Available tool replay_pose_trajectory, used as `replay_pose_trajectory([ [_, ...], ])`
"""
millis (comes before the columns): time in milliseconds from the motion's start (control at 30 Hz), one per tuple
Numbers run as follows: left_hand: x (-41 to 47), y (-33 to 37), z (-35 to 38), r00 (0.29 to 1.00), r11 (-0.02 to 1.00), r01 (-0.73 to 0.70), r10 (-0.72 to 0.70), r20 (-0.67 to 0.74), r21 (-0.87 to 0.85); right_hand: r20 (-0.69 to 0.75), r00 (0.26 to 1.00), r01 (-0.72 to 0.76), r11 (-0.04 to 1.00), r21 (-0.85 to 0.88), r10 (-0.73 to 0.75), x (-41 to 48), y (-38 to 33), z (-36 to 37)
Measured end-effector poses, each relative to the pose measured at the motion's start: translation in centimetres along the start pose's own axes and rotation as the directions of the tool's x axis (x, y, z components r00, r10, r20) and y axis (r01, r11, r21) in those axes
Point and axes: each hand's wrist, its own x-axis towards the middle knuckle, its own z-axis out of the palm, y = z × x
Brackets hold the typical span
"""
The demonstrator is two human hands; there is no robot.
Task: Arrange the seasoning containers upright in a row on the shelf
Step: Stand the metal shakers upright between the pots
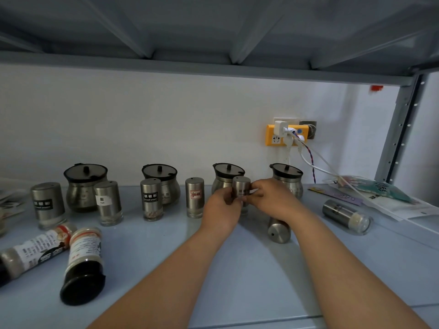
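My left hand (221, 207) and right hand (270, 198) both pinch an upright steel shaker (241, 187) below the yellow socket (270, 135); right of the socket, a lying shaker (346, 216) holds pale powder.

Four pots (84, 186) line the back of the shelf (237, 281); upright shakers (151, 199) stand before them, two bottles (84, 262) lie front left, two fallen shakers (345, 216) lie right, packets (380, 191) behind

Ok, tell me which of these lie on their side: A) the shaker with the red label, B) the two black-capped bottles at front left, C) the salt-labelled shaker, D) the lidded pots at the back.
B: the black-capped bottles lie flat on the shelf; the others named stand upright.
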Motion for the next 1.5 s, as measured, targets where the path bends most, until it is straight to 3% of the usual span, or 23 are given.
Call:
replay_pose_trajectory([
  [633,-0.1,0.1,0.2,0.999,0.997,-0.014,0.016,-0.030,0.079,0.032,0.999,-0.022,1.000,-0.004,0.022,0.3,0.5,-0.1],
  [700,-0.3,0.2,0.1,0.997,0.992,-0.044,0.052,-0.064,0.116,0.035,0.999,-0.038,0.999,-0.017,0.038,0.2,0.5,-0.2],
  [833,-0.6,0.7,-0.1,0.946,0.957,-0.220,0.256,-0.199,0.188,-0.039,0.996,-0.080,0.997,-0.001,0.080,-0.2,0.3,-0.9],
  [933,-1.5,1.5,0.1,0.942,0.951,-0.292,0.304,-0.142,0.098,-0.208,0.977,-0.039,0.999,0.003,0.039,-0.7,0.0,-1.3],
  [1067,-1.8,1.8,0.8,0.969,0.968,-0.243,0.245,-0.034,0.054,-0.387,0.922,0.013,1.000,0.006,-0.010,-0.5,0.2,-2.2],
  [1200,-1.9,3.7,1.4,0.964,0.947,-0.229,0.190,0.186,0.223,-0.396,0.915,0.069,0.997,-0.027,-0.074,-0.9,1.5,-3.8],
  [1300,-2.1,5.0,2.7,0.943,0.876,-0.257,0.135,0.305,0.408,-0.384,0.919,0.142,0.985,0.100,-0.093,-2.4,2.8,-4.0],
  [1433,-2.4,4.7,5.0,0.931,0.734,-0.255,0.009,0.366,0.630,-0.354,0.932,0.128,0.985,0.116,-0.079,-3.2,4.9,-4.1],
  [1500,-2.5,4.0,5.5,0.933,0.725,-0.227,-0.029,0.358,0.650,-0.287,0.954,0.129,0.985,0.117,-0.090,-3.3,5.2,-4.3],
])
